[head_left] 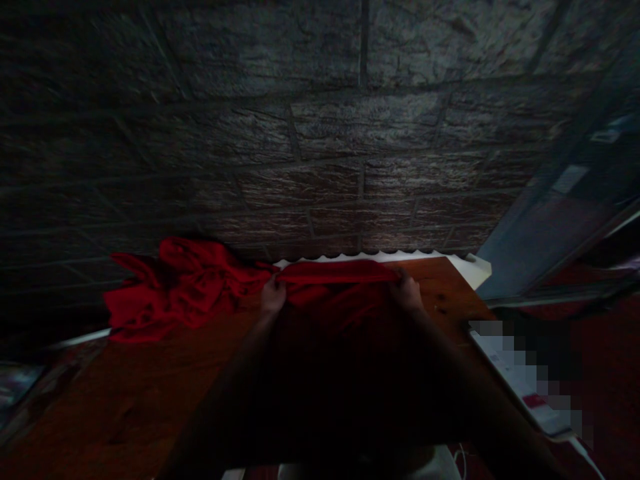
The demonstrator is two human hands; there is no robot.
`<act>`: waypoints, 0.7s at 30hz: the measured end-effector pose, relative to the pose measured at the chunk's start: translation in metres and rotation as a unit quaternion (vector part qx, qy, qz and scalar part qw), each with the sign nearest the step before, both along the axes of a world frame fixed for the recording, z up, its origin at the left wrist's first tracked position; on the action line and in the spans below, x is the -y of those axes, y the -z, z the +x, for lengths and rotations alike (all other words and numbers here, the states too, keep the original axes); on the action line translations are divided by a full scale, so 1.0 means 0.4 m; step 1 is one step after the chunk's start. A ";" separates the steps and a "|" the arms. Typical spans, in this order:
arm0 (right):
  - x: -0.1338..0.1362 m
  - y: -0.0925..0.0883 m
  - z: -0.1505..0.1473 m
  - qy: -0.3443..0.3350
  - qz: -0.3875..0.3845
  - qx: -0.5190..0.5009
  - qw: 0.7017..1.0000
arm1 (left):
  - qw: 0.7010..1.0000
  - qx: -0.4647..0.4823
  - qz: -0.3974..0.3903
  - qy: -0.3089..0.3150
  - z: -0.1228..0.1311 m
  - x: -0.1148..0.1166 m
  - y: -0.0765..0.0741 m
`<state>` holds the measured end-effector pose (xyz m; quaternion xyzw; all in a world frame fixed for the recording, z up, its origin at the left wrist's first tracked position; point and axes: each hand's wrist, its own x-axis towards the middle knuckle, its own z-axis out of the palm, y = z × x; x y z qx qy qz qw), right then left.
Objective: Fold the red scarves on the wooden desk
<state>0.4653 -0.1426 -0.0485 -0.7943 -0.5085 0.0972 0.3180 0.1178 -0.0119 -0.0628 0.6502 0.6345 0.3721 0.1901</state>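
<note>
Stretched between my two hands is a red cloth point(340, 271), its upper edge folded into a flat band. My left hand point(273, 295) grips the band's left end, fingers closed round it. At the other end my right hand point(408, 292) is closed on the cloth in the same way. Below the band the cloth hangs in loose folds and fades into deep shadow near my body. A crumpled heap of red cloth point(185, 290) lies to the left of my left hand; whether it joins the held piece, I cannot tell.
The wooden table point(150, 380) runs up to a stone-block wall point(325, 133). A white scalloped edging point(425, 254) lines its back edge. A lit device with a partly blurred screen point(520, 380) and a white cable point(585, 453) is at the right. The room is dim.
</note>
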 end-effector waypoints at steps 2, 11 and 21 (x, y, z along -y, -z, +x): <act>-0.002 -0.001 -0.005 -0.003 -0.007 -0.002 1.000 | 0.999 0.035 -0.026 0.005 -0.005 -0.001 -0.002; -0.009 -0.006 0.004 0.016 0.032 -0.087 0.996 | 0.990 0.119 -0.061 0.049 -0.007 0.012 0.001; -0.004 -0.009 0.025 -0.029 0.041 -0.163 0.985 | 0.994 0.087 -0.057 0.036 -0.018 0.025 -0.031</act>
